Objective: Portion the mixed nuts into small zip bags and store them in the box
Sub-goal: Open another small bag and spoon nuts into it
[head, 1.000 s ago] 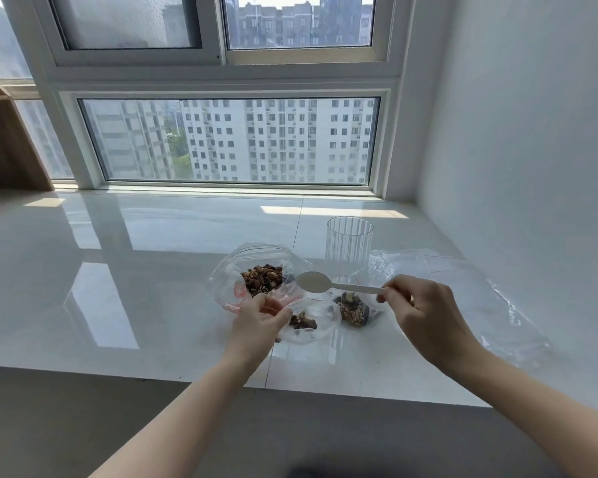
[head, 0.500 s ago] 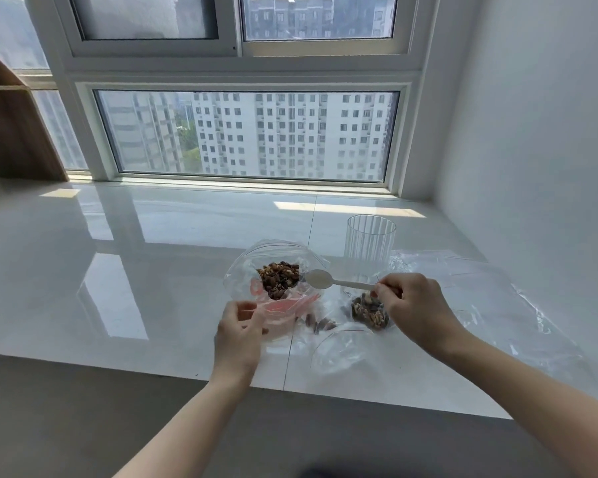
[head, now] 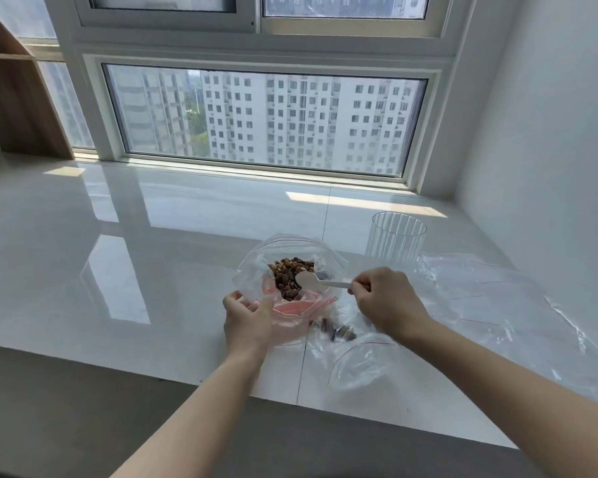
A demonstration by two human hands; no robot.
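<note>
At frame center, my left hand grips the near rim of the big nut bag. My right hand pinches the white spoon, its bowl over the mixed nuts.

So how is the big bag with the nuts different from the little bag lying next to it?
The big bag stands propped open with a heap of mixed nuts inside; the small zip bag lies on its side and holds only a few pieces. The left hand holds the big bag's rim while the right hand dips a spoon into it; nobody touches the small one. Both are clear plastic with open mouths.
</note>
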